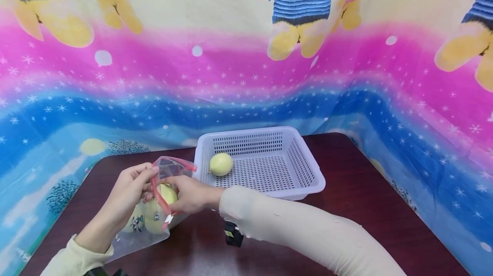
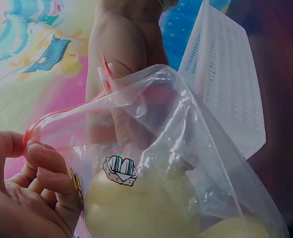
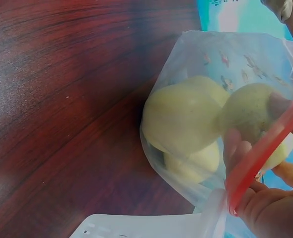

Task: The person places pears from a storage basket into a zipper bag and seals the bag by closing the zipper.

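My left hand pinches the red zip edge of a clear plastic zip bag, holding its mouth up. The right hand reaches into that mouth and grips a pale yellow-green pear, its fingers partly hidden behind the bag's edge. Several more pears lie in the bottom of the bag, seen through the plastic in the right wrist view. In the left wrist view, the left fingers curl at the red edge, and a printed cartoon shows on the plastic.
A white perforated plastic basket stands behind and right of the bag, with one pear at its left end. Both are on a dark red-brown wooden table. A patterned cloth hangs around the table's back and sides.
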The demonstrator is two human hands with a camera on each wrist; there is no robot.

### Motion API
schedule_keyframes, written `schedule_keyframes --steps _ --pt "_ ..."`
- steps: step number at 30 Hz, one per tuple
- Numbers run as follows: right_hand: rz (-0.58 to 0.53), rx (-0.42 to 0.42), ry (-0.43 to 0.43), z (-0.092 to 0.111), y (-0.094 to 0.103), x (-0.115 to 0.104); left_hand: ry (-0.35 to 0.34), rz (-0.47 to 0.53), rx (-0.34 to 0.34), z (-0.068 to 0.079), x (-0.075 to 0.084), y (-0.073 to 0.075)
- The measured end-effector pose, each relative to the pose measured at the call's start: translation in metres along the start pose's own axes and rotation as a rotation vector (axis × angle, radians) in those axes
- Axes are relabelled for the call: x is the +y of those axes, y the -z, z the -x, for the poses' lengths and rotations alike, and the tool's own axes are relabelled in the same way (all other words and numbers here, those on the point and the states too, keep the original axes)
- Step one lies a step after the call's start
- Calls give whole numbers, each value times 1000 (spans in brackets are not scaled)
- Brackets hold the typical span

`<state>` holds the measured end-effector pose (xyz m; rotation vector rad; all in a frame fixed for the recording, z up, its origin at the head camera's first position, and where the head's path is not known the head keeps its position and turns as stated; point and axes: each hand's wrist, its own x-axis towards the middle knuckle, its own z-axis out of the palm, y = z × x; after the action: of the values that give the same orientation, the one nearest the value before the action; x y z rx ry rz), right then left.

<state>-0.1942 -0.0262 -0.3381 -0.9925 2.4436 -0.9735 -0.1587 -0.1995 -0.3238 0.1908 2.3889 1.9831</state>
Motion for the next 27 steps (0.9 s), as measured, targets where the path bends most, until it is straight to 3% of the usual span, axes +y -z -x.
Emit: schedule_keyframes --steps 11,16,20,27 --pt "-32 48 -67 -5 -3 -3 1 3 -11 0 1 0" --pt "-137 50 -99 -4 -4 -4 3 5 -11 0 1 0" --pt "-268 45 -79 -3 -5 0 8 11 -13 1 2 -1" --pt "-363 53 -38 -3 -6 3 -3 7 -15 1 1 -3"
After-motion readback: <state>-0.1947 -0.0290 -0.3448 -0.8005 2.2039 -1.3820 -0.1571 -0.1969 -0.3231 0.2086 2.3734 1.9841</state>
